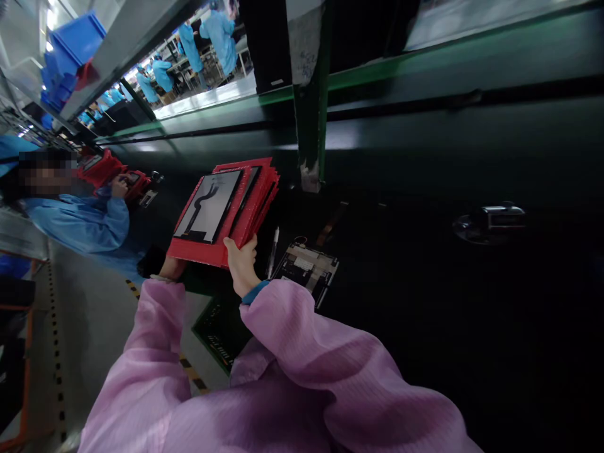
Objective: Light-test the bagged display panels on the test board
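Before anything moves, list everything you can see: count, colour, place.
Red boards: several, red, stacked in the hands
Panel: one on top, grey with dark edges
Pen: one, whitish and dark, right of the boards
Opened device: one, black and silver, on the bench
Strip: one, brownish, beyond the device
Shiny object: one, silvery, far right
Post: one, green and grey, behind the bench
Co-worker: one, blue clothing, left
Bins: several, blue, upper left
Background workers: several, blue clothing, top
Left hand: one, partly hidden, boards' near-left corner
Right hand: one, boards' right side
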{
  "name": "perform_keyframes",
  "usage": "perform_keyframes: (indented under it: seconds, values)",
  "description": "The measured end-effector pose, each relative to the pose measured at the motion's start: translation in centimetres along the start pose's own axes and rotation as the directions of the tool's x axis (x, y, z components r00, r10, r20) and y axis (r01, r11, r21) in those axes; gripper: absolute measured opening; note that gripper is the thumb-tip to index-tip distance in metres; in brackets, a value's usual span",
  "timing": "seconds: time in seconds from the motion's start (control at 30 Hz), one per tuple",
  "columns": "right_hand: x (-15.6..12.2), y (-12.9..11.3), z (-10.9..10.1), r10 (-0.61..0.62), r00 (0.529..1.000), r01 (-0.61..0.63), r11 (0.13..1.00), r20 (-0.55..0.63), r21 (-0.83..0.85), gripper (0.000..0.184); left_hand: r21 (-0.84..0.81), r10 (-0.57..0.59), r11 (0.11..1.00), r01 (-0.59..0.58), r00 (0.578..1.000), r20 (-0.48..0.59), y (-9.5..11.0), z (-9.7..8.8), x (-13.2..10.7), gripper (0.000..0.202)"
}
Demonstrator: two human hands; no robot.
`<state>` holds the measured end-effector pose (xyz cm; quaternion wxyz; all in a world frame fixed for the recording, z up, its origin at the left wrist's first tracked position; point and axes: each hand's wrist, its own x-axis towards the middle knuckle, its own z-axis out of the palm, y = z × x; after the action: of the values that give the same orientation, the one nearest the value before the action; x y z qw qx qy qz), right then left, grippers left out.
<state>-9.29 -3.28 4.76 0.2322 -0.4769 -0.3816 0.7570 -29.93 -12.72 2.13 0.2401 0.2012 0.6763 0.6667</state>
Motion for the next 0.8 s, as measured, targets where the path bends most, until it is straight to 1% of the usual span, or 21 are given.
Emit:
perform_keyframes:
  seconds: [0.07,0.17,0.23,0.33,0.37,0.47,0.6,0.7,0.8]
  values:
    - [-0.1,-0.6,-0.3,-0.031,0.999,0.031,0.999,-0.014,-0.020,0.100,-0.004,0.048,0.999,-0.049,0.998,-0.040,1.5,-0.8,0.8,0.033]
    - [-0.5,-1.2,-0.8,-0.071,0.998,0.070,0.997,-0.002,-0.041,0.100,0.011,0.047,0.999,-0.046,0.998,-0.043,3.9,-1.2,2.4,0.041]
    - [-0.7,-1.3,-0.9,-0.078,0.997,0.078,0.995,0.016,-0.054,0.099,0.044,0.044,0.998,-0.043,0.999,-0.026,5.2,-1.0,3.4,0.043]
    - [-0.9,-1.5,-1.0,-0.078,0.995,0.082,0.994,0.057,-0.068,0.100,0.128,0.080,0.989,-0.079,0.997,-0.006,6.3,-0.3,4.4,0.027]
    - [-0.9,-1.5,-1.0,-0.078,0.994,0.083,0.994,0.072,-0.072,0.100,0.160,0.093,0.983,-0.092,0.996,0.003,6.5,0.0,4.7,0.030]
    - [-0.8,-1.8,-1.1,-0.077,0.991,0.085,0.993,0.105,-0.076,0.097,0.241,0.123,0.962,-0.128,0.992,0.037,6.3,1.3,5.7,0.043]
    - [-0.5,-2.3,-1.2,-0.074,0.989,0.082,0.995,0.130,-0.063,0.087,0.324,0.209,0.920,-0.222,0.975,0.074,5.8,3.1,6.3,0.043]
    - [-0.3,-2.5,-1.3,-0.059,0.990,0.065,0.997,0.128,-0.045,0.082,0.370,0.289,0.878,-0.305,0.952,0.100,5.2,3.4,5.4,0.045]
    - [-0.3,-2.4,-1.3,-0.022,0.994,0.024,0.999,0.104,-0.023,0.093,0.378,0.327,0.864,-0.333,0.941,0.081,3.2,2.7,3.5,0.060]
